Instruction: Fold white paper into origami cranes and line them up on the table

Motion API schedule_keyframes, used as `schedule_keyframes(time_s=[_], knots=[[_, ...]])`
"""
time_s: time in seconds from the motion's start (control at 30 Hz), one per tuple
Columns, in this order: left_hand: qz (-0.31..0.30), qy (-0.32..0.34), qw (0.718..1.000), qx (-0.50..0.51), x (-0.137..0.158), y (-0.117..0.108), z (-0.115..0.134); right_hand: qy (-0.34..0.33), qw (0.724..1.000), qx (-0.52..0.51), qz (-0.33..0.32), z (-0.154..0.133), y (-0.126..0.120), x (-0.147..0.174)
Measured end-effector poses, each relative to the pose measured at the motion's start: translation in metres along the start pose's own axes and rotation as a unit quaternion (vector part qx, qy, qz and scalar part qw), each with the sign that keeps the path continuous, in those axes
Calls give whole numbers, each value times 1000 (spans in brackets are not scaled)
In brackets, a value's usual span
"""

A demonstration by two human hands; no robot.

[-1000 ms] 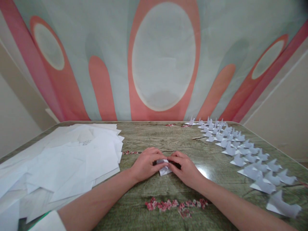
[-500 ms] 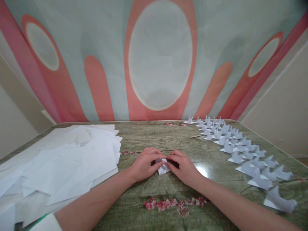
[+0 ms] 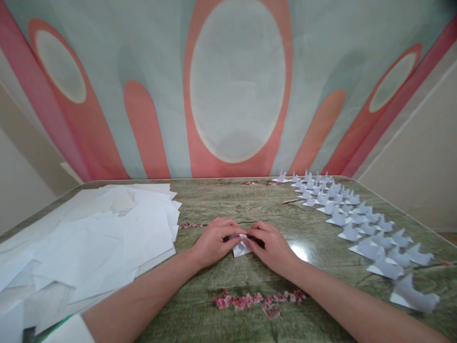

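Observation:
A small folded piece of white paper (image 3: pixel 242 248) lies on the table between my two hands. My left hand (image 3: pixel 218 242) pinches it from the left, thumb in front and fingers behind. From the right, my right hand (image 3: pixel 270 243) grips the same paper, with its thumb and fingertips close to those of the left. The fingers cover the paper's upper part, so its full shape is hidden. Rows of folded white paper birds (image 3: pixel 385 267) stand along the table's right side.
A wide, loose spread of white paper sheets (image 3: pixel 103 238) covers the left of the wood-patterned table (image 3: pixel 221 200). Printed pink flowers (image 3: pixel 246 301) mark its surface. Behind it rises a wall covering (image 3: pixel 237 81) with coral and grey shapes.
Both hands keep their hold on the folded paper and have barely shifted. The front of the paper shows slightly more between the thumbs. The whole view has tilted very slightly.

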State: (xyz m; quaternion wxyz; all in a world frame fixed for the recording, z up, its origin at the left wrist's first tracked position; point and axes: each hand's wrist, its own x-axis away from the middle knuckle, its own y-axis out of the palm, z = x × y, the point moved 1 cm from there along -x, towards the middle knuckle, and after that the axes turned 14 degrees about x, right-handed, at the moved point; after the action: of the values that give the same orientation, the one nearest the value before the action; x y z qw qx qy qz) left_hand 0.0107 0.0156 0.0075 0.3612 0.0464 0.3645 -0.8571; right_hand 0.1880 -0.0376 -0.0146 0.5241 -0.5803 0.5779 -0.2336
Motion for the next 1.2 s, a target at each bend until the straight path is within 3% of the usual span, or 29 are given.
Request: schedule_keyframes(time_s=[0.7,1.2], knots=[[26,-85,996,22,-1,10,11,2,1000,6,0,2,1,1],[14,-85,996,33,-1,9,8,3,1000,-16,-15,0,-3,0]])
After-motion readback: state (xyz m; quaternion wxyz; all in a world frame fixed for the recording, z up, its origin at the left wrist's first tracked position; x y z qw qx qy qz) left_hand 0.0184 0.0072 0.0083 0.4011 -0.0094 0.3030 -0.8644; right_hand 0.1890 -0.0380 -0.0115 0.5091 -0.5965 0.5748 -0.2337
